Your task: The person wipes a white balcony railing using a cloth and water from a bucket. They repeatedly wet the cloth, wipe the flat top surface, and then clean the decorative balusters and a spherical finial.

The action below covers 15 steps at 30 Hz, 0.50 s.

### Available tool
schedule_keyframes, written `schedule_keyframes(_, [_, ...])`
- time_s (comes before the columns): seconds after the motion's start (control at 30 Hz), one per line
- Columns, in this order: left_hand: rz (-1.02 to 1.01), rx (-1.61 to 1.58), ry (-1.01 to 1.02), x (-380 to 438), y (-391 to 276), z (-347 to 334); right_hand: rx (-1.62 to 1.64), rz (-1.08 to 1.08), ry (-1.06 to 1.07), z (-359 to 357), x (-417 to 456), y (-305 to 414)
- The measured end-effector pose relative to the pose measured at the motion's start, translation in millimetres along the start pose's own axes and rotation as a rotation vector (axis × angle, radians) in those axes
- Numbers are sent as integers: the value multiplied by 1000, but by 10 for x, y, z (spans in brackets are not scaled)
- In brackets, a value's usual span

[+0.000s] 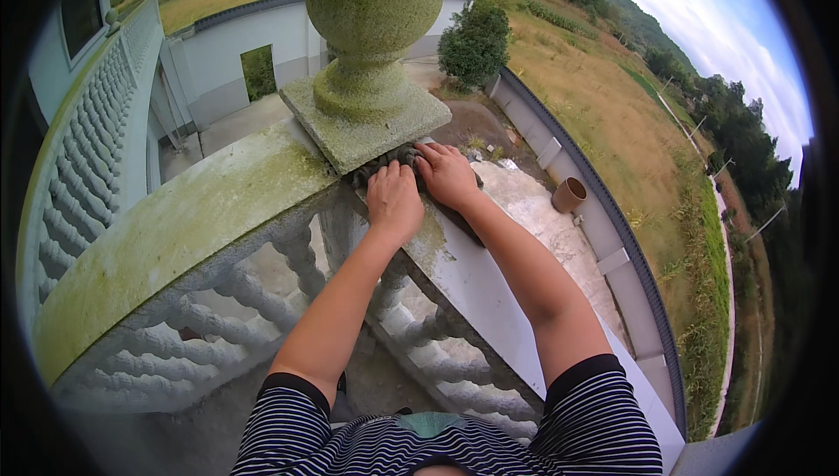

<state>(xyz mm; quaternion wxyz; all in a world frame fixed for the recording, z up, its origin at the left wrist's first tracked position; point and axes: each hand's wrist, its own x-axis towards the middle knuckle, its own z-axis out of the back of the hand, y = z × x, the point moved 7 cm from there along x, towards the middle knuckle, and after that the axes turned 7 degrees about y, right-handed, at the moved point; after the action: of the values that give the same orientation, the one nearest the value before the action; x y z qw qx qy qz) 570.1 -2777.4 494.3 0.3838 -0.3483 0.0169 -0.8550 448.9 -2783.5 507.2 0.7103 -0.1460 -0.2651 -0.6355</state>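
Both hands press on a dark, bunched cloth (379, 162) at the foot of a stone corner post. My left hand (394, 200) has its fingers bent over the cloth's near side. Just right of it, my right hand (447, 173) grips the cloth near the post's base slab. Above them rises the post's ball finial (375, 4), mottled with green growth, on a square slab (393, 123). The right-hand railing top (472, 292) looks mostly pale, with a greenish patch below the hands. Yellow-green growth covers much of the left-hand railing top (190, 214).
Stone balusters (210, 322) stand under both railings. Beyond the drop lies a concrete yard (524, 214) with a brown cylindrical container (568, 195) and a boundary wall (590, 227). A leafy tree (475, 43) grows by that wall. Another balustrade (85, 148) runs along the far left.
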Motion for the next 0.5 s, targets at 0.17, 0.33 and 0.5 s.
schedule_keyframes(0.17, [-148, -171, -24, -344, -230, 49, 160, 96, 115, 259, -602, 0])
schedule_keyframes(0.33, [-345, -389, -9, -1167, -899, 215, 115, 60, 278, 877, -1820, 146])
schedule_keyframes(0.5, [-410, -441, 19, -1499, -926, 305, 56, 91, 278, 943, -2040, 403])
